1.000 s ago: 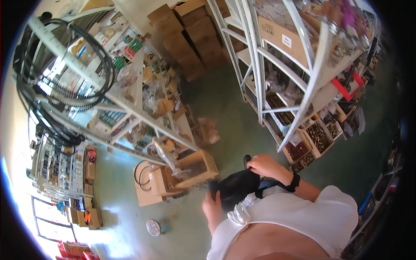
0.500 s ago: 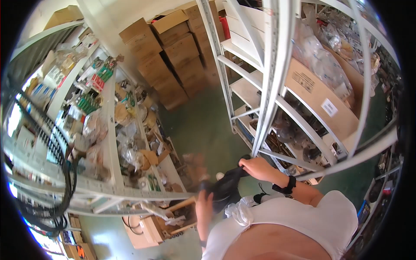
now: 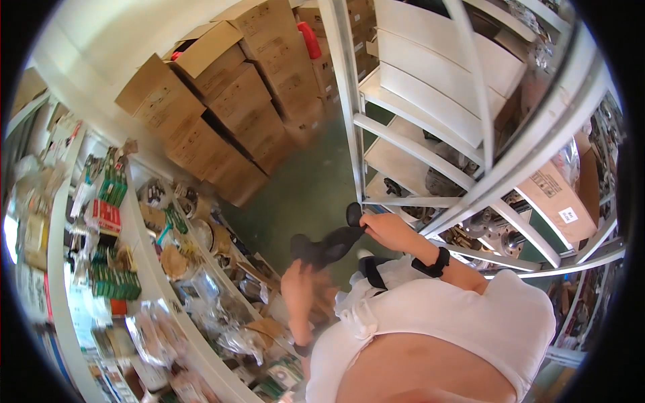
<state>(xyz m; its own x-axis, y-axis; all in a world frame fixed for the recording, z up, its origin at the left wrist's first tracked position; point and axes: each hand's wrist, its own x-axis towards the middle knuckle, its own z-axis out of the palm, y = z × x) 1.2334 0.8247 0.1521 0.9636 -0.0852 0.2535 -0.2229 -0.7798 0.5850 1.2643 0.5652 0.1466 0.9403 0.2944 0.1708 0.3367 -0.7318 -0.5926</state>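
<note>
White metal shelving [image 3: 345,80] fills the right of the frame; stacked cardboard cartons [image 3: 242,101] crowd the upper left. Near the centre hangs a black hose-like piece [image 3: 336,244] (its exact kind is unclear); the step seems to be handling it mid-air, and any next move calls for clearance from the shelving. The right hand [image 3: 384,232] clasps its right end; the left hand [image 3: 295,292] blurs beside the other, its grip impossible to tell.

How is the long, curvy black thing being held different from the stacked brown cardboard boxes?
The long, curvy black thing bends, while the stacked brown cardboard boxes have corners. The black thing is in the right hand; the boxes sit piled up. The black thing is much darker than the boxes.
</note>
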